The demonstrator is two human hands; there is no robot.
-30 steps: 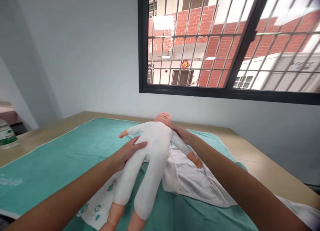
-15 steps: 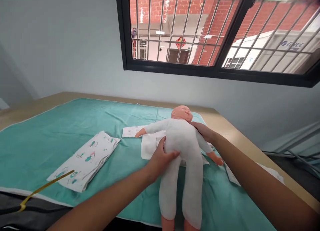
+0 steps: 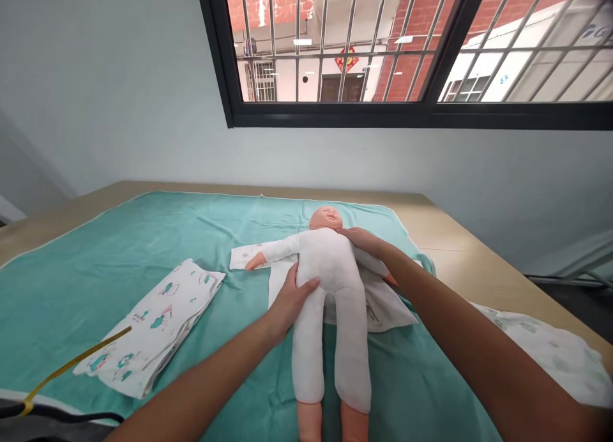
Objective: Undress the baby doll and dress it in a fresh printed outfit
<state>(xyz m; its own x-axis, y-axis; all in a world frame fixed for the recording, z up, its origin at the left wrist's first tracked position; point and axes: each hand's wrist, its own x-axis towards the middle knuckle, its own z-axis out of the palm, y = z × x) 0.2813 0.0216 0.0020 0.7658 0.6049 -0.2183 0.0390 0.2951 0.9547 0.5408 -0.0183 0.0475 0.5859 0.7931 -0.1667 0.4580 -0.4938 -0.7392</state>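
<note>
One doll point(image 3: 330, 257) lies face up over a spread white shirt point(image 3: 387, 304) on the green sheet point(image 3: 143, 231), its head toward the desk's point(image 3: 445, 237) far edge. The likeliest trouble, I judge, is a crooked lie: if one hand shifts the hips while the other holds the neck, the shirt could bunch beneath the back. The head might also tip back should the neck lose its support. Whether the back bears fully on the shirt, I cannot tell. The left hand point(image 3: 290, 301) is half open and grasps the doll's hip, thumb across the front. The right hand point(image 3: 366, 241) touches the neck and shoulder; its fingertips are hidden, so how far they close cannot be told.
</note>
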